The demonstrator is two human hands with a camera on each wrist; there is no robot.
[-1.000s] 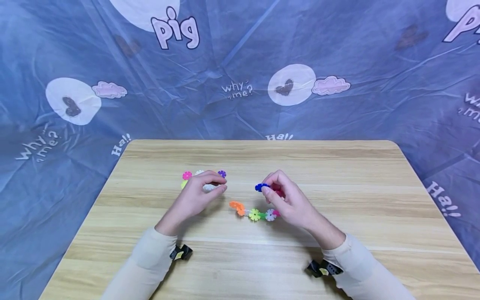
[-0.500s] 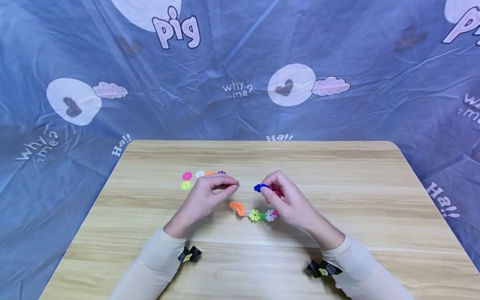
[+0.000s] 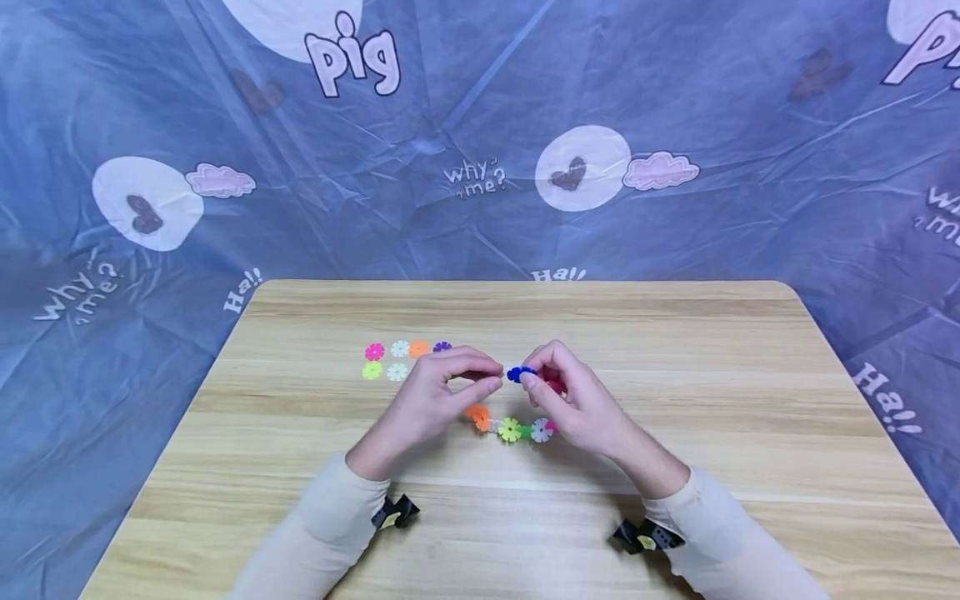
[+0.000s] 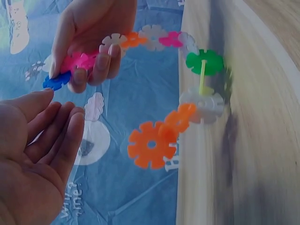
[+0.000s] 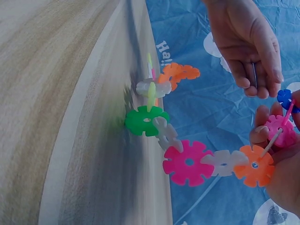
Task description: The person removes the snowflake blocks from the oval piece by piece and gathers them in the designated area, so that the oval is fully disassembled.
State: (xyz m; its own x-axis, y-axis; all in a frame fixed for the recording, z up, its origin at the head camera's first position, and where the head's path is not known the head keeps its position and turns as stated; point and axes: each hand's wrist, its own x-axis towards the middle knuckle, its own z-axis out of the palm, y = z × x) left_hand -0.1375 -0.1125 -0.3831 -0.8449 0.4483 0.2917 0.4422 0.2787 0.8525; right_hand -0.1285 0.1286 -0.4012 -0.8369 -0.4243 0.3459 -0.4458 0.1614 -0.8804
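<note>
A chain of colourful notched flower discs (image 5: pixel 188 162) hangs from my right hand (image 3: pixel 573 392), joined edge to edge. At its upper end my right thumb and fingers pinch a blue flower disc (image 4: pixel 57 81), with a pink disc (image 5: pixel 280 131) tucked against the fingers. Orange discs (image 4: pixel 152 144) form the free end. My left hand (image 3: pixel 442 392) reaches in from the left with loosely curved fingers, its thumb tip close to the blue disc in the left wrist view. No disc shows between its fingers.
Loose flower discs lie on the wooden table (image 3: pixel 480 533) left of centre: pink (image 3: pixel 374 352), yellow (image 3: pixel 372 370), white (image 3: pixel 397 372), orange (image 3: pixel 418 349) and purple (image 3: pixel 442 347). My left hand covers part of that area. A printed blue cloth (image 3: pixel 420 233) hangs behind the table.
My left hand has moved right from above the loose discs to just beside the blue disc, uncovering several of them. My right hand has stayed almost still with the chain.
</note>
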